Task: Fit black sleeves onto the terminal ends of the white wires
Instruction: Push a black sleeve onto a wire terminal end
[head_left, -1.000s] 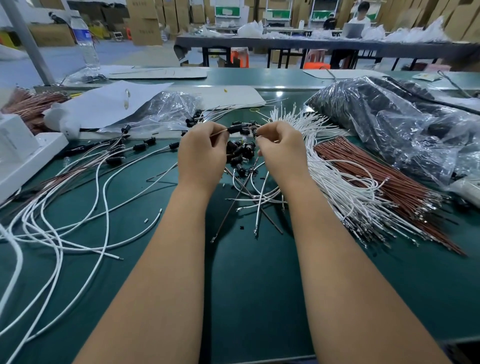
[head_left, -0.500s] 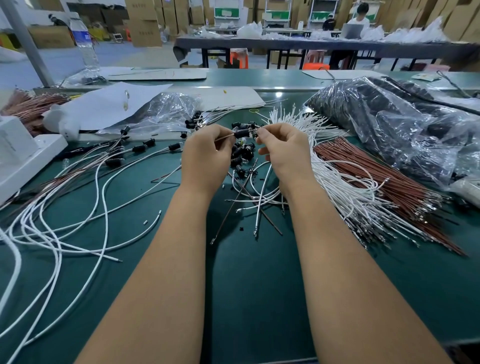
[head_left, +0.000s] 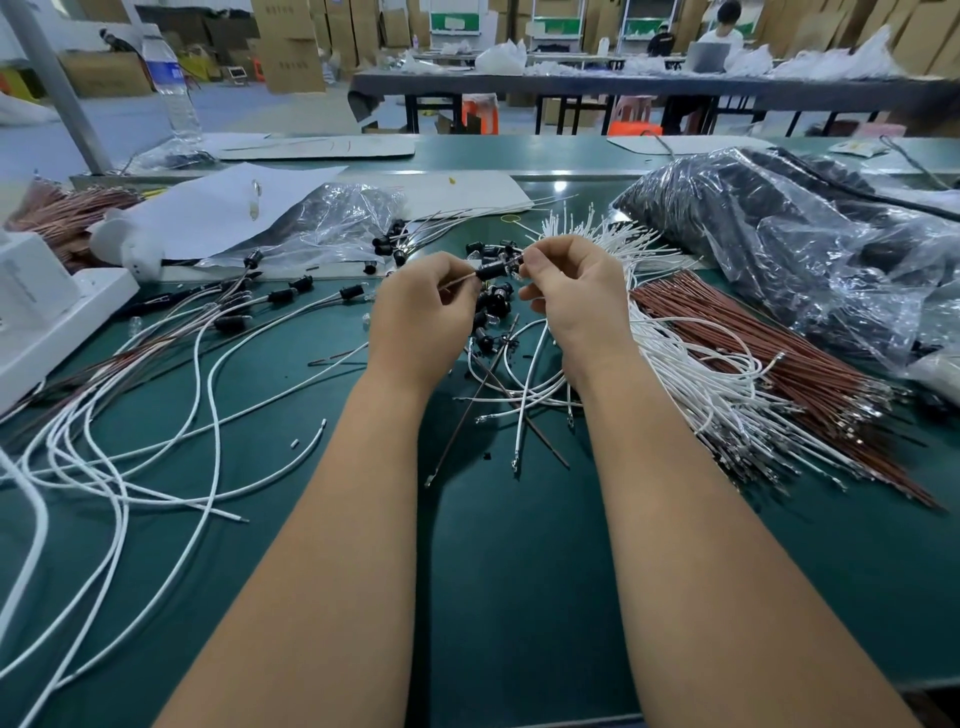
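1. Fingers (head_left: 537, 267) of the right hand (head_left: 574, 296) are curled and pinch the right end of a black sleeve (head_left: 493, 270), a little above the centre of the frame.
2. Thumb and forefinger of the left hand (head_left: 421, 317) pinch a thin wire (head_left: 460, 280) just left of the sleeve; the wire goes into the sleeve's left end. Both hands hold their parts above the green table (head_left: 498, 571), not resting on it.
3. I judge that the sleeve is light and small, probably of hard plastic, so it can roll or slip between the fingertips. It is better to hold it on its sides, near the far end, and leave the mouth free.
4. I judge that the wire is thin and bends easily. To push it, one should hold it close to the terminal, otherwise it will buckle.
5. Loose sleeves (head_left: 491, 312) lie in a small pile directly under the hands.
6. Bundled white wires (head_left: 691, 364) lie at the centre right, touching a bundle of brown wires (head_left: 779, 358) on their right.
7. Wires that already carry sleeves (head_left: 283, 296) are spread at the centre left.
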